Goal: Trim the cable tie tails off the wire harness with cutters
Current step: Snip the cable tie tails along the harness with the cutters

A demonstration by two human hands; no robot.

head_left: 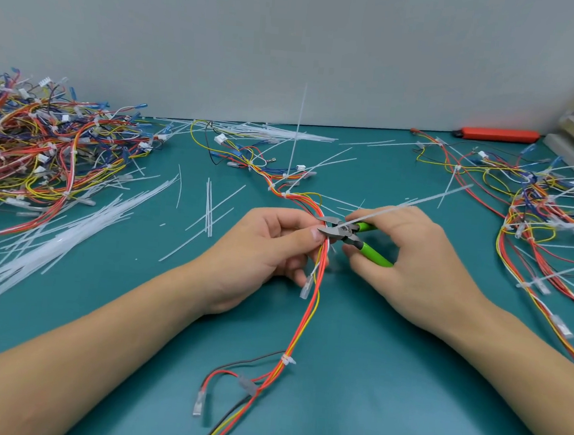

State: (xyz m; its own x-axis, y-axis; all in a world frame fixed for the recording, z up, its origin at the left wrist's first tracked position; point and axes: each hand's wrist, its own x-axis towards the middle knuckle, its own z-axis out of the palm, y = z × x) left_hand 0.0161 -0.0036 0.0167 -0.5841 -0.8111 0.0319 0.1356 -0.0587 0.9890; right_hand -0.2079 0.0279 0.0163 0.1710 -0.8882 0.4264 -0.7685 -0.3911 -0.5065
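Note:
A wire harness (311,308) of red, orange and yellow wires runs from the table's middle down toward me. My left hand (262,249) pinches it at mid-length, thumb and fingers closed on the bundle. My right hand (409,258) grips green-handled cutters (349,234), whose metal jaws sit against the bundle beside my left thumb. A long white cable tie tail (428,199) slants up to the right from the jaws, passing over my right fingers. Another tail (297,132) stands upright farther back on the same harness. A tie (286,359) lower down has no tail.
A tangled heap of harnesses (40,143) lies at the far left, another pile (547,210) with long tails at the right. Cut white tails (57,244) litter the teal mat (386,379). An orange utility knife (498,134) rests by the back wall.

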